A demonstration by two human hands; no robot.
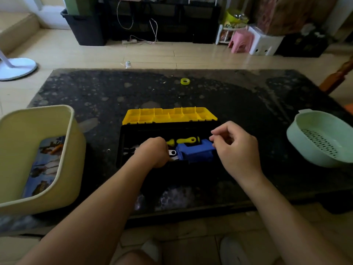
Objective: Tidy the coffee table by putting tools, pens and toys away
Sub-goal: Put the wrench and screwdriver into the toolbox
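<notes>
A black toolbox with its yellow lid open stands in the middle of the dark coffee table. Inside lie a blue tool, yellow-and-black screwdriver handles and a silver metal tool. My left hand reaches down into the box with its fingers curled at the silver tool; the fingertips are hidden. My right hand hovers over the box's right side, fingers loosely curled, holding nothing I can see. A yellow tape roll lies on the far part of the table.
A cream bin holding picture cards sits at the table's left. A pale green colander bowl sits at the right. Beyond the table are a fan base, a pink stool and dark storage.
</notes>
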